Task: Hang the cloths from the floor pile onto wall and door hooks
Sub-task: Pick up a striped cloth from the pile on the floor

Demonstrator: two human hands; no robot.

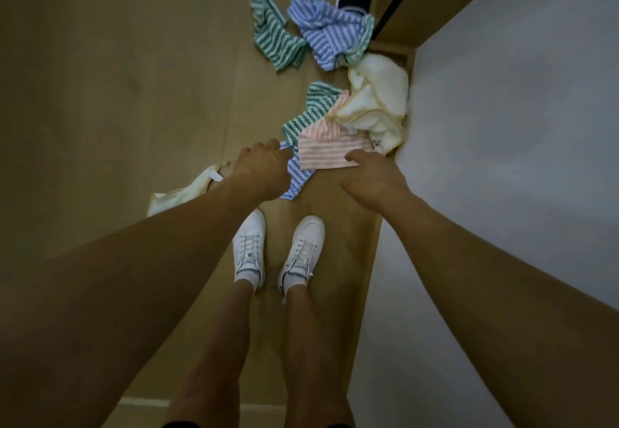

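Several cloths lie in a loose pile on the tan floor beside the wall. My left hand (264,166) is curled over the top corner of a blue striped cloth (296,181) and seems to grip it. My right hand (371,179) has its thumb on the near corner of a pink striped cloth (323,154), with the fingers hidden beneath it. Behind these lie a green striped cloth (308,112) and a cream cloth (375,106). Farther off are another green striped cloth (274,39) and another blue striped cloth (328,28). No hooks are in view.
A cream cloth (181,193) lies apart on the floor, left of my left arm. My white shoes (249,250) stand just short of the pile. A pale wall (502,126) runs along the right. A dark doorway gap and a door edge (395,2) are at the top.
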